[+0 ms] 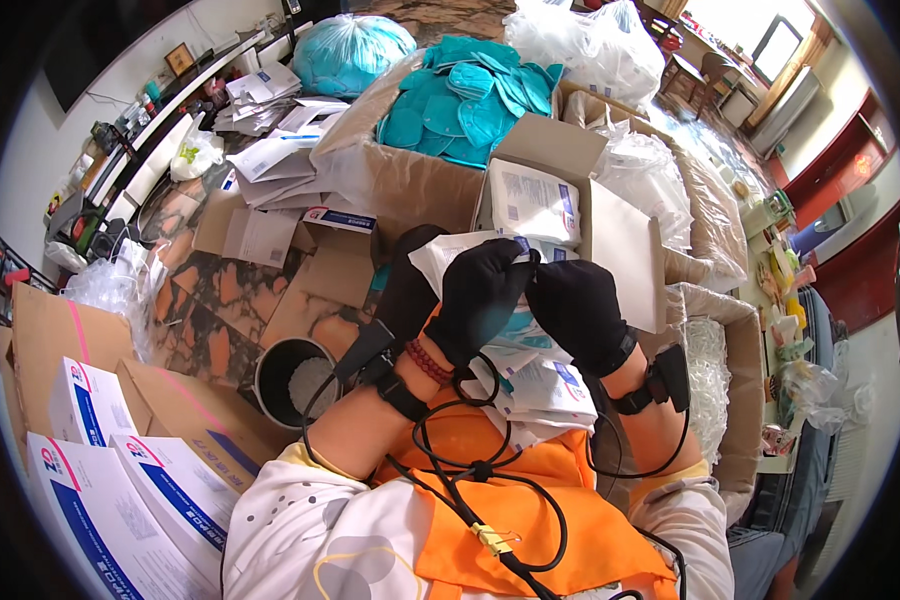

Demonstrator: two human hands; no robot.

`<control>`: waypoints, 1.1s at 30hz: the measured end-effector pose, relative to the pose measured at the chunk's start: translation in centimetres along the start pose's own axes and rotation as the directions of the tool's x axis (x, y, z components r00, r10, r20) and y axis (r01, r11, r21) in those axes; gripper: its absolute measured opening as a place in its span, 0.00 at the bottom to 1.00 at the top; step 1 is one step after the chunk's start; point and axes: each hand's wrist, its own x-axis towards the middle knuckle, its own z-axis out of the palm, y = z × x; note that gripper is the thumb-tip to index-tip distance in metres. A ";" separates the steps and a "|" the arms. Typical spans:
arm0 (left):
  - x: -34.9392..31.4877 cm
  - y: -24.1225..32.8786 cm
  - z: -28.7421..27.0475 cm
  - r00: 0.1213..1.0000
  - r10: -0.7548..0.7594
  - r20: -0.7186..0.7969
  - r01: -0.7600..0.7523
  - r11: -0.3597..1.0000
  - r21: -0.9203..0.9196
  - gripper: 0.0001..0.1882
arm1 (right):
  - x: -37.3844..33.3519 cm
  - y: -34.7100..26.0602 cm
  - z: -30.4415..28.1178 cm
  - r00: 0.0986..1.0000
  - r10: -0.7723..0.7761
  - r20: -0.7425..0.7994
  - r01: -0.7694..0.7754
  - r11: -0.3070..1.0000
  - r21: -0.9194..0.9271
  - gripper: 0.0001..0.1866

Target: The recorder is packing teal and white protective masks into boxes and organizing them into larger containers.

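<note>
My left hand, in a black glove, is closed on a flat white packet with blue print, whose corner sticks out beside the knuckles. Touching it at the fingertips is my right hand, also black-gloved and closed; whatever its fingers pinch is hidden. Just beyond the hands stands an open white carton with its flaps up. A stack of white packets fills it. More white packets lie in a loose pile on my lap, below the hands, over an orange apron.
A large lined carton of teal face masks stands ahead. Printed white boxes are at lower left, near a dark bucket of white material. On the right is a carton of clear plastic. Black cables cross my lap.
</note>
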 end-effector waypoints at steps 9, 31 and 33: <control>2.0 -8.3 -1.4 0.985 -0.002 0.175 -0.105 0.792 0.602 0.11 | -1.9 -5.1 -0.8 0.929 -0.321 0.184 0.339 0.938 -0.074 0.05; -0.7 0.2 0.0 0.961 0.116 0.250 -0.105 0.993 -0.057 0.10 | -3.6 0.9 0.8 0.961 0.272 0.050 -0.270 0.884 0.382 0.07; -0.8 0.6 0.2 0.962 0.178 0.208 -0.187 0.982 0.024 0.10 | -3.6 0.1 0.9 0.971 0.239 -0.006 -0.230 0.940 0.250 0.06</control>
